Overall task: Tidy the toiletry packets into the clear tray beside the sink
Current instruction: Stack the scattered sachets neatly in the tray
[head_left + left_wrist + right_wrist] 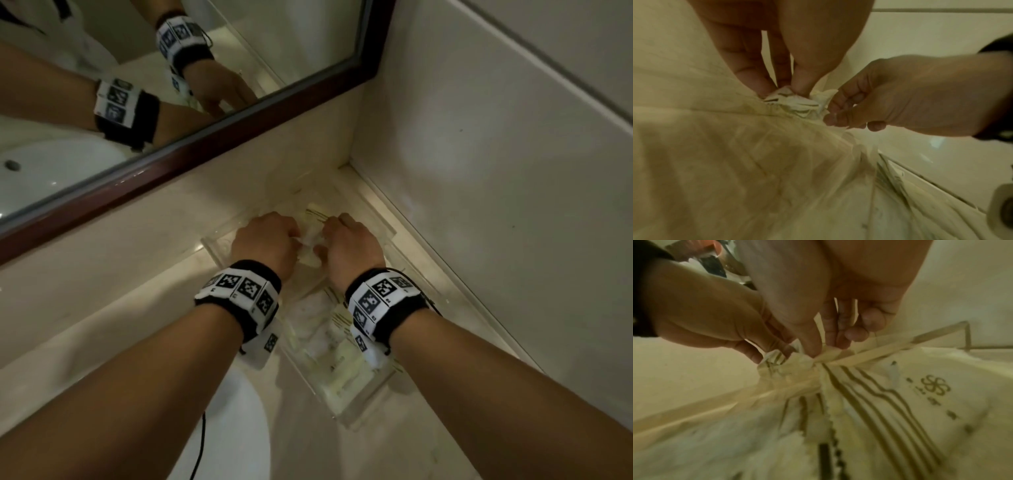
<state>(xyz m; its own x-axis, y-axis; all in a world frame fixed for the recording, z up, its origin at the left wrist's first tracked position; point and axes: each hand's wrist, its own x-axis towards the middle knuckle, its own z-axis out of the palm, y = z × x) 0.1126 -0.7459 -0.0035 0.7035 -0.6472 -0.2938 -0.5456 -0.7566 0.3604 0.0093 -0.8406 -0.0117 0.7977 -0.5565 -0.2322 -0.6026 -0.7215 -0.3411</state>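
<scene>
The clear tray (358, 409) lies on the counter in the corner, with several cream toiletry packets (325, 339) with gold stripes lying in it. Both hands are down at its far end. My left hand (274, 240) pinches the crumpled end of a packet (791, 99) between thumb and fingers. My right hand (346, 241) pinches the same bunch of packets (795, 360) from the other side, thumb against fingertips. In the right wrist view a striped packet with a flower logo (900, 394) lies flat below the hand, beside the tray's wall (941, 332).
A dark-framed mirror (205, 144) runs along the back wall, and a tiled wall (479, 171) closes the right side. The white sink basin (239, 428) sits near left of the tray, with a black cable (202, 442) over it. Marble counter (394, 445) surrounds the tray.
</scene>
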